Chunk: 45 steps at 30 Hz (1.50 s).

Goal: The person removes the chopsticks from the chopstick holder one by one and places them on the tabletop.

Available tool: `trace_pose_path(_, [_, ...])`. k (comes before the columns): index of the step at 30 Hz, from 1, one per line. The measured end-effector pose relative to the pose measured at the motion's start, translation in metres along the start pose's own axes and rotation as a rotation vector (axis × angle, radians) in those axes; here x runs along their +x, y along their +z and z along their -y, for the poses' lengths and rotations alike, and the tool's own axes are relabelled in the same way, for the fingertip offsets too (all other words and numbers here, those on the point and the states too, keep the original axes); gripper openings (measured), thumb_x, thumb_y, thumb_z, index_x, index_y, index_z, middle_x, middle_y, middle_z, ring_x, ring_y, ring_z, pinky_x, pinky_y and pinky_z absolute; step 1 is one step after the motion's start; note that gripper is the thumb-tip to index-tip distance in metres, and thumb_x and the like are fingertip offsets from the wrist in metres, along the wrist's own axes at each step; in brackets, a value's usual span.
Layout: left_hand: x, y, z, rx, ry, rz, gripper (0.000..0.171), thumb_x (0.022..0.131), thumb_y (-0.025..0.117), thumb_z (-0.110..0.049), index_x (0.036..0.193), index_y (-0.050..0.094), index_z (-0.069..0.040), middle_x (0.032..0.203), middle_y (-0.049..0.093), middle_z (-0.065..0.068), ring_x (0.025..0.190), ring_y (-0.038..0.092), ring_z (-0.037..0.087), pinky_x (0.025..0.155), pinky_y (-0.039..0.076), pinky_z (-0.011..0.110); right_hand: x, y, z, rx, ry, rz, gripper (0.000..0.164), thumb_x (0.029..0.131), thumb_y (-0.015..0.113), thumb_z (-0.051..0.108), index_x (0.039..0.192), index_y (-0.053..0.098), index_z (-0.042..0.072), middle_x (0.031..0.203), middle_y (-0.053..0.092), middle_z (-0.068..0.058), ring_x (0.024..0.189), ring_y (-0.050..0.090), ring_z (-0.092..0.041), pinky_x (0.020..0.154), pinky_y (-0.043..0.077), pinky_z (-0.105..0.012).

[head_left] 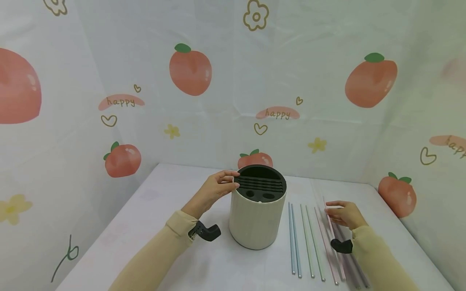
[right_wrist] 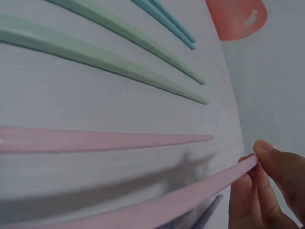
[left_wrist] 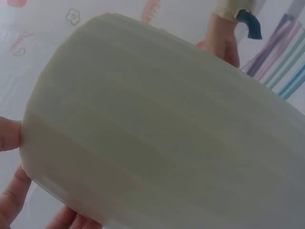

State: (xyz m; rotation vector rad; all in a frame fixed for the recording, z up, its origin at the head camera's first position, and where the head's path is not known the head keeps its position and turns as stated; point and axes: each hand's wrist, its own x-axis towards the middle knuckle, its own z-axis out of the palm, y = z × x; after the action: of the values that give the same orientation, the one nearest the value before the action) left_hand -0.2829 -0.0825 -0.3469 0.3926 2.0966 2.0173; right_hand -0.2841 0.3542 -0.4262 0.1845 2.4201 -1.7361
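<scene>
A cream round utensil holder point(head_left: 255, 222) with a black slotted insert point(head_left: 267, 198) stands upright on the table. My left hand point(head_left: 214, 190) touches the left side of its rim, fingers mostly straight; in the left wrist view the holder's wall point(left_wrist: 157, 129) hides part of that hand. To the right, my right hand point(head_left: 344, 214) pinches the thin far end of a pink chopstick point(right_wrist: 205, 190) between thumb and fingers. That end is raised off the table and casts a shadow. The other pink chopstick point(right_wrist: 109, 141) lies beside it.
Left of the pink pair lie two green chopsticks point(head_left: 309, 246) and two blue chopsticks point(head_left: 294, 242). Dark purple chopsticks point(head_left: 354, 266) lie under and beside the right forearm, partly hidden. A printed cloth point(head_left: 225, 133) hangs behind the white table point(head_left: 145, 218).
</scene>
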Motion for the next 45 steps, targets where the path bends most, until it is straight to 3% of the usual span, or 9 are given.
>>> trace_pose_path(9, [0.0,0.0,0.001,-0.005,-0.003,-0.006,0.04,0.09,0.066,-0.01,0.129,0.057,-0.006,0.134,0.043,0.017,0.12,0.05,0.025,0.11,0.041,0.042,0.005,0.011,-0.012,-0.082,0.035,-0.054,0.043,0.088,0.066,0.0,0.122,0.051,-0.021,0.075,0.069,0.0,0.065,0.065,-0.01,0.062,0.058,-0.024])
trace_pose_path(17, [-0.001,0.0,0.0,0.012,-0.003,-0.004,0.04,0.09,0.066,-0.011,0.128,0.057,-0.007,0.136,0.042,0.018,0.123,0.048,0.027,0.11,0.04,0.042,0.007,0.014,-0.017,-0.191,0.046,-0.079,0.039,0.086,0.069,0.002,0.117,0.057,-0.018,0.078,0.069,-0.003,0.067,0.065,-0.011,0.062,0.058,-0.025])
trace_pose_path(30, [0.0,0.0,-0.001,0.012,0.003,0.004,0.04,0.09,0.066,-0.011,0.128,0.057,-0.007,0.138,0.041,0.019,0.125,0.047,0.028,0.11,0.04,0.043,0.007,0.021,-0.014,-0.18,0.066,-0.116,0.036,0.083,0.07,-0.004,0.113,0.057,-0.02,0.085,0.069,-0.013,0.065,0.065,-0.011,0.061,0.059,-0.026])
trace_pose_path(45, [0.001,-0.001,0.002,0.012,-0.004,-0.014,0.04,0.089,0.067,-0.01,0.128,0.058,-0.006,0.134,0.043,0.018,0.121,0.048,0.026,0.109,0.041,0.042,0.009,0.023,-0.016,-0.184,0.07,-0.109,0.035,0.081,0.071,-0.005,0.111,0.059,-0.019,0.085,0.069,-0.012,0.066,0.066,-0.01,0.061,0.059,-0.027])
